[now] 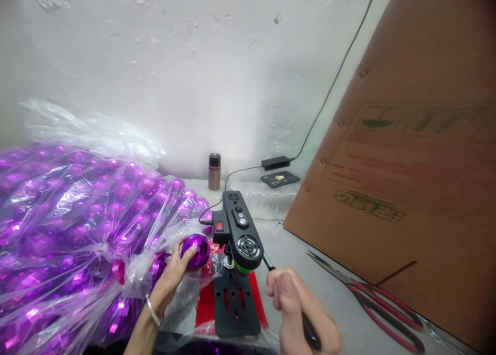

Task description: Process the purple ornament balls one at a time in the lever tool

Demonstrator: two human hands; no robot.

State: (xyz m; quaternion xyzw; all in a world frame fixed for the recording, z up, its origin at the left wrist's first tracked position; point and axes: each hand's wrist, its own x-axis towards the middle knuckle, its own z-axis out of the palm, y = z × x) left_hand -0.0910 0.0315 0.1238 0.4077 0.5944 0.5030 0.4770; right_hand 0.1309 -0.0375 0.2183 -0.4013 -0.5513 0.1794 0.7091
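1. Nearest me, my right hand [298, 306] has its fingers curled tight around the black lever [289, 295] of the small bench drill [238, 231].
2. Left of those fingers, my left hand [174, 275] pinches a purple bauble [196, 250] beside the drill head; I'd judge it needs a steady hold.
3. Beyond the fingertips, a bag of baubles [77, 215] crowds the left; scissors [372, 298] and leaning cardboard [406, 164] lie right.

— What is the left hand [170, 280] holding?
— A shiny purple ball [196, 251], round and mirror-bright, pinched by the fingers [185, 262] just left of the small black drill press [237, 236].
— And the press?
— It stands upright on its slotted black base plate [235, 306], red switch on the side.
— The right hand [298, 306]?
— Closed around the black lever [271, 268] that sticks out from the press.
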